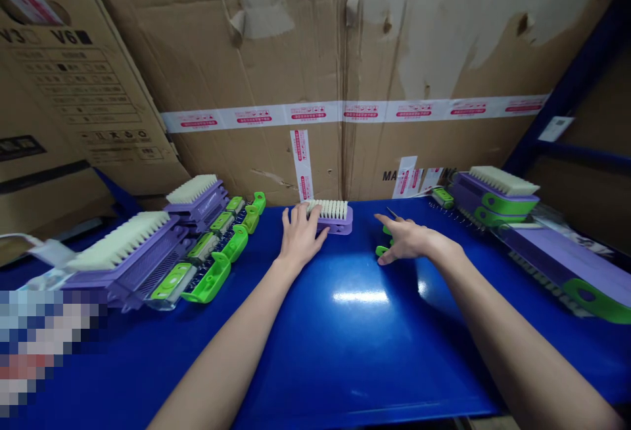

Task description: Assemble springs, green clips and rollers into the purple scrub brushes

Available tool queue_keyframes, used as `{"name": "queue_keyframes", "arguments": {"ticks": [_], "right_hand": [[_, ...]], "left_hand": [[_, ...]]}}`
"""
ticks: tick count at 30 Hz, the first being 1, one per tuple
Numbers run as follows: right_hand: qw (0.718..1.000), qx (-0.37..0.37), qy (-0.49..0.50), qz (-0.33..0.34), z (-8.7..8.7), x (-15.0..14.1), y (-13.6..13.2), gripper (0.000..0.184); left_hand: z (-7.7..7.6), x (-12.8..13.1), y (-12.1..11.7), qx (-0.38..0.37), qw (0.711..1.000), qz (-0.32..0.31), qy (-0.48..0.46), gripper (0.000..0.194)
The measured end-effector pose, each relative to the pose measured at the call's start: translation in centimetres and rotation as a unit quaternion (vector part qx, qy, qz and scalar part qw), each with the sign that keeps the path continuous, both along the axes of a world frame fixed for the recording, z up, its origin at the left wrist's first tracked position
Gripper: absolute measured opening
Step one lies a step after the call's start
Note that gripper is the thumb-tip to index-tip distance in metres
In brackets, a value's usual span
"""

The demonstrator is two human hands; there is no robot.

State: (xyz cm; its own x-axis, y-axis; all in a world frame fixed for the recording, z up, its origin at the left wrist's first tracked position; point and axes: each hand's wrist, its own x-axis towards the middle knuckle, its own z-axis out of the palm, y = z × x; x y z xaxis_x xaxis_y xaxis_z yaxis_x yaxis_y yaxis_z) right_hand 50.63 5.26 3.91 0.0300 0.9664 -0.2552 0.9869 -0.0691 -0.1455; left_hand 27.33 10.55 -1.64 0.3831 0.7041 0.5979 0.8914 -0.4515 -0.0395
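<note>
Near the back middle of the blue surface, my left hand point(300, 236) is at the left end of a purple brush point(340, 223) with cream bristles facing up. Its fingers reach over the bristles and its thumb lies along the front side. To the right, my right hand point(407, 238) is curled around a bright green plastic piece point(381, 250), mostly hidden by the hand. The index finger stretches left past the piece and the thumb is at its near end. A thin pointed object point(392, 212) shows just behind the index finger; its kind is unclear.
Purple brushes point(123, 246) stand at left beside green-and-grey inserts point(172, 282) and a row of green caps point(211, 279). At right lie stacked brushes point(497, 196) and a purple brush lying bristles down point(566, 259). Cardboard point(276, 48) walls the back; a blue post point(552, 95) rises right.
</note>
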Motion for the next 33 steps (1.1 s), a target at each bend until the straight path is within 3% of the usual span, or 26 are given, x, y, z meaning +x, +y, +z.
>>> {"name": "queue_keyframes", "arguments": {"ticks": [2,6,12,19,28,33], "right_hand": [[0.999,0.022,0.019,0.017,-0.5,-0.1,0.3,0.109],[0.990,0.134,0.016,0.037,-2.1,-1.0,1.1,0.095],[0.966,0.252,0.030,0.055,-3.9,-1.9,2.0,0.086],[0.951,0.288,0.090,0.061,-5.0,-1.5,2.7,0.087],[0.925,0.321,0.192,0.071,-6.1,-1.5,3.1,0.090],[0.926,0.311,0.197,0.089,-6.1,-1.5,3.1,0.092]], "left_hand": [[0.2,-0.1,0.0,0.008,1.000,0.002,-0.001,0.052],[0.4,-0.2,0.2,0.009,1.000,0.002,-0.006,0.046],[0.0,-0.5,0.7,0.006,0.996,-0.035,-0.084,0.041],[-0.1,-0.4,0.8,0.015,0.994,-0.071,-0.087,0.038],[-0.1,0.2,0.0,-0.031,0.996,-0.068,-0.046,0.054],[-0.6,-0.4,0.9,-0.053,0.987,-0.125,-0.088,0.048]]}}
